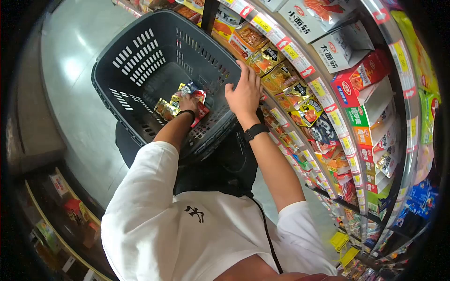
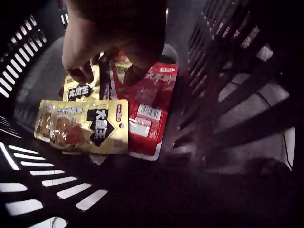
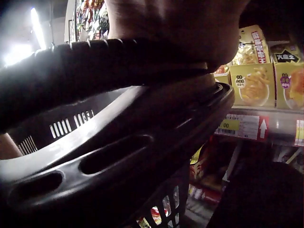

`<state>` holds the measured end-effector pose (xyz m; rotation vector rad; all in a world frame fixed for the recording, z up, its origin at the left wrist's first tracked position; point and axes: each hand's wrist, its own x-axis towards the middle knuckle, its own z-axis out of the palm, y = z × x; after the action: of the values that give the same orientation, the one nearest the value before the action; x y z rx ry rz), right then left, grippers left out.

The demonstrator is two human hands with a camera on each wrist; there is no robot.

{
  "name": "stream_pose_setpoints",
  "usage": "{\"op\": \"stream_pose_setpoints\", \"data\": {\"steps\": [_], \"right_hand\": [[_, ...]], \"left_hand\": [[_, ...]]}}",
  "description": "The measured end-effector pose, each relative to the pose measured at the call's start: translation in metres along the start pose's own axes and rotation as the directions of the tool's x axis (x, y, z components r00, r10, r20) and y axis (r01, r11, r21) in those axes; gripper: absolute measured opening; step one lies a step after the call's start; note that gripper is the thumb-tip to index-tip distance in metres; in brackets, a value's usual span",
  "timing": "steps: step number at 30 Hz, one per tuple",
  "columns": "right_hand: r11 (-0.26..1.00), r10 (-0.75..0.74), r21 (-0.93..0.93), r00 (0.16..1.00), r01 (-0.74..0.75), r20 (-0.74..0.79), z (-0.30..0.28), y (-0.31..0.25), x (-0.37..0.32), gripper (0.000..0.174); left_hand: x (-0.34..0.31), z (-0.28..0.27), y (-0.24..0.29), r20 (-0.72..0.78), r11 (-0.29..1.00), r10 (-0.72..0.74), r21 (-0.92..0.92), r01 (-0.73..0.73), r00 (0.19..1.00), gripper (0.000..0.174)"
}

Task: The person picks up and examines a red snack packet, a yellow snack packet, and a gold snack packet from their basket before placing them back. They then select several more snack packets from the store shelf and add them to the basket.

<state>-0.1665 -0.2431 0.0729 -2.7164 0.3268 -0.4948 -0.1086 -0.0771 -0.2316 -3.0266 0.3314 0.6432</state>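
My left hand [image 1: 188,104] reaches down into a black basket [image 1: 105,86]. In the left wrist view, the fingers of this hand [image 2: 114,42] bend down over several packets; whether they grip one is hidden. A gold packet [image 2: 78,130] lies in front of them, overlapping a red packet [image 2: 154,102] by the thumb. Another gold packet [image 2: 85,90] is under the fingers. My right hand [image 1: 244,91] is at the basket's shelf-side edge, fingers loosely extended. The right wrist view shows this hand's wrist end [image 3: 175,28] above the basket rim [image 3: 114,156].
Shelves with boxed packets [image 1: 281,77] and price tags [image 1: 291,50] curve along the right, close beside the basket. Higher up are white boxes [image 1: 328,54] and a red box [image 1: 347,89]. Grey floor [image 1: 70,84] extends on the left, with another shelf [image 1: 61,220] at lower left.
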Motion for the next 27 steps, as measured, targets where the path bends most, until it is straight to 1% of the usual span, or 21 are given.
{"op": "stream_pose_setpoints", "data": {"steps": [1, 2, 3, 5, 7, 8, 9, 11, 12, 13, 15, 16, 19, 20, 23, 24, 27], "right_hand": [[1.0, -0.002, 0.003, 1.0, 0.002, -0.003, 0.001, -0.001, 0.001, 0.07], [1.0, 0.005, 0.004, 1.0, -0.005, -0.006, 0.003, -0.001, 0.002, 0.07], [1.0, 0.009, 0.009, 1.0, -0.009, -0.005, 0.005, -0.002, 0.003, 0.069], [1.0, 0.009, 0.01, 1.0, -0.009, -0.007, 0.007, -0.004, 0.004, 0.07], [1.0, 0.012, 0.008, 1.0, -0.012, -0.015, 0.007, -0.007, 0.005, 0.07], [1.0, 0.011, 0.02, 1.0, -0.011, -0.011, 0.007, -0.007, 0.005, 0.07], [0.999, 0.011, 0.03, 1.0, -0.011, -0.005, 0.006, -0.008, 0.005, 0.07], [1.0, 0.006, 0.03, 1.0, -0.006, -0.004, 0.006, -0.006, 0.004, 0.071], [1.0, -0.001, 0.02, 1.0, 0.001, -0.007, 0.007, -0.004, 0.004, 0.071], [1.0, -0.009, 0.01, 1.0, 0.009, -0.008, 0.008, -0.004, 0.004, 0.071], [1.0, -0.002, 0.002, 1.0, 0.002, 0.011, 0.007, -0.005, 0.004, 0.071], [1.0, 0.003, -0.003, 1.0, -0.003, 0.02, 0.007, -0.005, 0.004, 0.071], [1.0, -0.005, -0.009, 1.0, 0.006, 0.023, 0.008, 0.0, 0.003, 0.07], [1.0, -0.012, 0.001, 0.999, 0.012, 0.034, 0.007, 0.0, 0.003, 0.071], [0.999, -0.027, -0.029, 0.999, 0.028, 0.045, 0.002, 0.0, -0.004, 0.073], [0.999, -0.04, -0.028, 0.997, 0.041, 0.064, 0.001, 0.002, -0.006, 0.074], [0.998, -0.056, -0.027, 0.994, 0.059, 0.092, -0.005, 0.003, -0.008, 0.075]], "left_hand": [[-0.005, -0.022, 0.005, 0.017, 0.997, 0.028, 0.069, -0.029, 0.999, 0.043], [0.004, -0.026, 0.006, -0.06, 0.995, 0.066, -0.072, -0.071, 0.996, 0.039], [0.01, -0.042, 0.003, -0.039, 0.949, 0.124, -0.288, -0.13, 0.991, 0.036], [0.028, -0.062, 0.006, -0.096, 0.915, 0.124, -0.374, -0.151, 0.988, 0.036], [0.051, -0.078, -0.002, -0.232, 0.87, 0.199, -0.406, -0.28, 0.952, 0.031], [0.061, -0.086, -0.008, -0.33, 0.832, 0.185, -0.449, -0.326, 0.926, 0.031], [0.057, -0.107, -0.012, -0.317, 0.832, 0.174, -0.46, -0.312, 0.932, 0.03], [0.039, -0.169, -0.018, -0.292, 0.828, 0.155, -0.482, -0.285, 0.944, 0.03], [0.033, -0.184, -0.024, -0.359, 0.764, 0.119, -0.562, -0.316, 0.926, 0.028], [0.024, -0.201, -0.029, -0.329, 0.672, 0.063, -0.684, -0.284, 0.942, 0.03], [0.012, -0.226, -0.04, -0.242, 0.439, -0.034, -0.875, -0.204, 0.97, 0.034], [0.011, -0.229, -0.042, -0.231, 0.349, -0.074, -0.917, -0.191, 0.97, 0.027], [0.001, -0.258, -0.049, -0.357, 0.183, -0.08, -0.923, -0.338, 0.931, 0.024], [-0.007, -0.27, -0.046, -0.387, 0.148, -0.126, -0.918, -0.368, 0.913, 0.022], [-0.017, -0.282, -0.047, -0.397, 0.225, -0.159, -0.906, -0.359, 0.904, 0.022], [-0.019, -0.283, -0.049, -0.409, 0.325, -0.165, -0.882, -0.342, 0.898, 0.021], [-0.026, -0.284, -0.045, -0.463, 0.341, -0.173, -0.856, -0.388, 0.869, 0.021]]}}
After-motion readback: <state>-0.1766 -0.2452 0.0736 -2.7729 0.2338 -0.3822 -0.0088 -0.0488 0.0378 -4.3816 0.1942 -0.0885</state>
